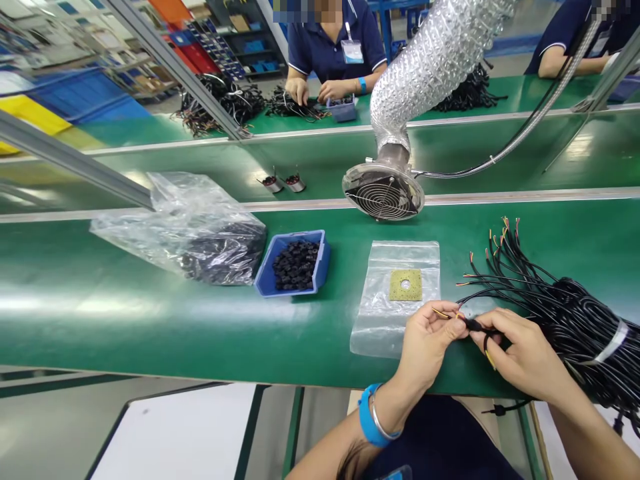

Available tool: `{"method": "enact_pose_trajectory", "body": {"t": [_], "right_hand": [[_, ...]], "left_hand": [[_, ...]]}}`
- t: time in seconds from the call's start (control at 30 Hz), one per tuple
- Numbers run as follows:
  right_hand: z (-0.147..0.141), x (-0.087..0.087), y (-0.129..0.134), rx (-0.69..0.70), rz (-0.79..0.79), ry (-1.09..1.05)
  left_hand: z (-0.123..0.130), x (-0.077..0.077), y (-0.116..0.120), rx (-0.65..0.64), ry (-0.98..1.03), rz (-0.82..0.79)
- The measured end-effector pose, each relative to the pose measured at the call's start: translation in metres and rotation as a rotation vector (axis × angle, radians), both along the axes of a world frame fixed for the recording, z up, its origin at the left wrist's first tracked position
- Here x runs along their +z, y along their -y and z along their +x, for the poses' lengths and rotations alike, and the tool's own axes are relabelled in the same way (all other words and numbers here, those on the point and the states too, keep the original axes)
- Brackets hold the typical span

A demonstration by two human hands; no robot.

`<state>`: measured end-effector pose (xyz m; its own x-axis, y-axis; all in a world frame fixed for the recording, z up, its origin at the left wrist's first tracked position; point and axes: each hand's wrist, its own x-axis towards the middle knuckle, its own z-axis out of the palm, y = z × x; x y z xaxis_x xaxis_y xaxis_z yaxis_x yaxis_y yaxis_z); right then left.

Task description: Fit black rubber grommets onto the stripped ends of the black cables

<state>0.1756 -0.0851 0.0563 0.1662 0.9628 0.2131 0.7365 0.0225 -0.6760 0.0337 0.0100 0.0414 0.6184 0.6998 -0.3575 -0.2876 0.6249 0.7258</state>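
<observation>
Above the near edge of a long, glossy green table (175, 340), a crinkled silver foil duct (440, 63) and navy-shirted person (320, 57) beyond, the left hand (425, 340) and right hand (523, 350), both pinched closed, grip a black, yellow-wired cable (473, 325).

Fingers (454, 327) on cable (473, 325); blue bin (323, 259)

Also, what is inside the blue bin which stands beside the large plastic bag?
The blue bin holds a heap of small black parts. What lies beneath the top layer, and the bin's floor under it, cannot be seen.
</observation>
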Motion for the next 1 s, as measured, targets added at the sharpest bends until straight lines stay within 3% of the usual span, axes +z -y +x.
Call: {"method": "enact_pose_trajectory", "body": {"t": [0.4, 0.83, 1.0], "right_hand": [[0.001, 0.003, -0.001, 0.02, 0.06, -0.016], [0.006, 0.008, -0.003, 0.073, -0.085, 0.074], [0.007, 0.006, -0.006, 0.151, -0.089, 0.139]], "left_hand": [[0.002, -0.005, 0.005, -0.119, -0.073, 0.029], [-0.008, -0.007, -0.001, -0.237, -0.1, 0.038], [-0.012, -0.003, -0.001, -0.185, -0.075, 0.144]]}}
